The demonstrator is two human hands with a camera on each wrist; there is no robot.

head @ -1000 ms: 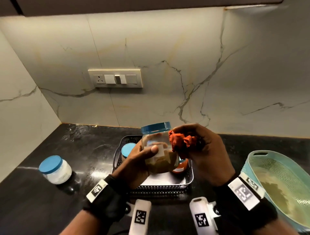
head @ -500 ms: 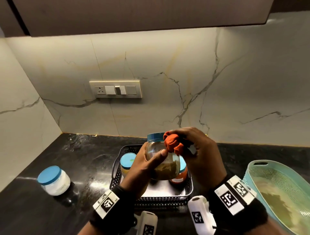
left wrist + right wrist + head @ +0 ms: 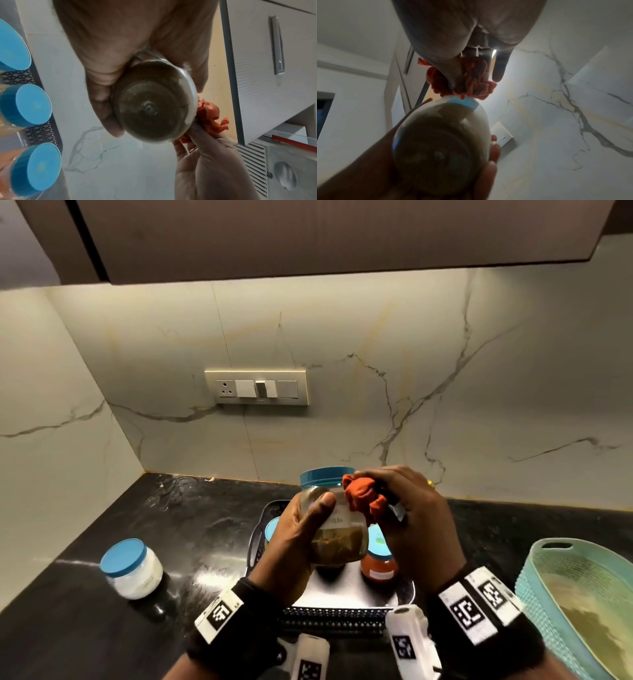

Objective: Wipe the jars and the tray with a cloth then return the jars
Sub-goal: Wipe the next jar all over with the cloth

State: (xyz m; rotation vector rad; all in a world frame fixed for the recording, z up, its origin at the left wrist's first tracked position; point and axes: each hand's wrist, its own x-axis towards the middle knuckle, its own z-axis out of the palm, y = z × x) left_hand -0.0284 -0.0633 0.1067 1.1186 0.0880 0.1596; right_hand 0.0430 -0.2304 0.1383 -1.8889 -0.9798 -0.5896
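My left hand (image 3: 301, 529) grips a glass jar (image 3: 339, 542) with a blue lid and brownish contents, lifted above the black mesh tray (image 3: 335, 611). My right hand (image 3: 407, 508) holds a bunched orange cloth (image 3: 363, 498) against the jar's upper side, just under the lid. From the left wrist view the jar's base (image 3: 150, 108) faces the camera with the cloth (image 3: 212, 119) beside it. The right wrist view shows the cloth (image 3: 471, 79) touching the jar (image 3: 440, 142) near its lid. Two blue-lidded jars stay in the tray; the orange one (image 3: 378, 563) is partly hidden.
A white jar with a blue lid (image 3: 132, 568) stands on the black counter at the left. A teal basket (image 3: 575, 594) sits at the right edge. A switch plate (image 3: 257, 386) is on the marble wall, and a cabinet hangs overhead.
The cloth has slid from the jar's right side toward its upper part near the lid. The head view has tilted upward, so hands and jar sit lower in the picture.
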